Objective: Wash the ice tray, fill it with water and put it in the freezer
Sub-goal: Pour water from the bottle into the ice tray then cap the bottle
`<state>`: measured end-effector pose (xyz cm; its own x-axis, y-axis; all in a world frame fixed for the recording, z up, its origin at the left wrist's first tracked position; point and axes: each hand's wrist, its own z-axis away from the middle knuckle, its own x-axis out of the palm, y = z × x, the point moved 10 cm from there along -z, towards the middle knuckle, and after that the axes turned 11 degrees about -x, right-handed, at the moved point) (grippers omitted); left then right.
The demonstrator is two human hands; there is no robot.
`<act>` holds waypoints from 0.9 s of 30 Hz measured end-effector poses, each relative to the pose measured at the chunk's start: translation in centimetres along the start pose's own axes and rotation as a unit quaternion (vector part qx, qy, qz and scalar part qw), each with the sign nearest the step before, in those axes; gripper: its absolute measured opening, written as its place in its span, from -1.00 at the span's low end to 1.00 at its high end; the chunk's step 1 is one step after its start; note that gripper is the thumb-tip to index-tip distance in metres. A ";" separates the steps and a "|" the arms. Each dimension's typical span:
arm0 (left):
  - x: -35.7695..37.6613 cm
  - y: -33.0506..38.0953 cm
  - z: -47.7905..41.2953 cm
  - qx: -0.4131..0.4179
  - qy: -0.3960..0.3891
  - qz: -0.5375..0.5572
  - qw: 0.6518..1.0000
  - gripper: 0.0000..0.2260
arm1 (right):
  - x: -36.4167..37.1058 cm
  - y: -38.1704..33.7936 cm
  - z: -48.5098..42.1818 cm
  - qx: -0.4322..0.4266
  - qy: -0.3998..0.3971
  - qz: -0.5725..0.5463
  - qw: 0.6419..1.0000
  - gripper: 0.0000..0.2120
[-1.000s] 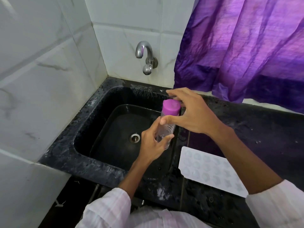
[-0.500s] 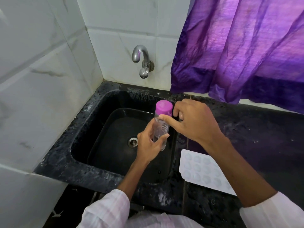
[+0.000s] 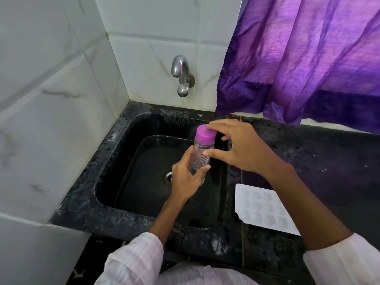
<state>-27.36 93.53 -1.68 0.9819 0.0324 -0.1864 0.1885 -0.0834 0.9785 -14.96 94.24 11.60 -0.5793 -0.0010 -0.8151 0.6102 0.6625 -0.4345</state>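
White plastic ice tray (image 3: 265, 208) lay flat, cavities up, on the black speckled stone counter (image 3: 320, 161), just right of the black stone sink (image 3: 111, 161). Neither hand touched it, and the right forearm hid its right part. Couldn't tell if the cavities were wet or dry. Over the basin, the left hand (image 3: 187, 177) held a clear plastic bottle (image 3: 200, 159) by its lower half, fingers and thumb wrapped round it, bottle tilted slightly with the top away from the person. Water level inside was not readable. The right hand (image 3: 244, 149) was spread wide at the bottle's top: index fingertip on the far rim of the round purple screw cap (image 3: 205, 135), thumb tip against the bottle wall just under the cap, other fingers splayed and off it, so no real grip on the cap. Cap sat on the bottle. Chrome wall tap (image 3: 182, 75) above the sink showed no running water, and the basin looked dry round the drain (image 3: 169, 176). Purple curtain (image 3: 298, 58) hung behind the counter. Likely step: working the cap, probably to get water for the tray, though whether the cap was going off or on couldn't be told. Next move would call for the right fingers to close round the cap and twist while the left hand kept the bottle from turning, staying over the sink in case of spills.
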 end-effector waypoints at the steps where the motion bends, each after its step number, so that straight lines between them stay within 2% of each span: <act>1: -0.3 -0.2 -0.1 -0.002 0.005 -0.001 1.000 -0.52 | -0.1 -0.1 0.0 0.001 0.006 0.009 1.000 -0.39; 6: -1.1 -1.4 -0.2 -0.019 -0.009 -0.002 1.000 -0.50 | -0.2 -0.6 -0.8 -0.006 0.044 0.009 0.999 -0.56; 10: -1.5 -1.6 0.1 -0.012 -0.025 -0.007 1.000 -0.51 | 1.8 -0.5 -2.1 -0.005 -0.030 0.000 1.000 -0.40; 12: -1.9 -1.6 0.0 -0.011 -0.033 -0.006 0.999 -0.50 | 2.7 -1.0 -2.5 -0.020 -0.049 -0.019 0.998 -0.43; 15: -2.3 -1.4 -0.1 -0.004 -0.038 -0.005 0.999 -0.50 | 3.0 -1.2 -2.6 -0.007 -0.036 -0.052 0.998 -0.52; 17: -2.8 -1.5 -0.1 -0.004 -0.036 -0.014 0.999 -0.48 | 2.8 -0.9 -2.8 0.020 -0.022 -0.011 0.999 -0.52; 19: -3.0 -1.6 -0.1 -0.001 -0.038 -0.024 0.999 -0.47 | 2.8 -0.5 -2.8 0.049 -0.025 0.064 0.996 -0.43; 21: -2.9 -1.3 0.0 0.006 -0.049 -0.024 0.999 -0.48 | 3.2 0.0 -2.4 0.082 -0.049 0.091 0.991 -0.33; 25: -2.5 -1.0 0.1 0.007 -0.067 -0.019 0.998 -0.44 | 4.0 -0.6 -1.7 0.079 -0.084 -0.016 0.993 -0.12; 27: -2.2 -1.5 0.1 -0.001 -0.070 -0.016 0.997 -0.46 | 3.4 -1.6 -1.9 0.032 -0.067 -0.065 0.995 -0.26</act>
<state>-29.82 93.46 -2.78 0.9680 -0.1049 -0.2279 0.2200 -0.0816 0.9721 -18.96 94.58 10.22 -0.5816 -0.1861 -0.7919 0.5706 0.6005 -0.5601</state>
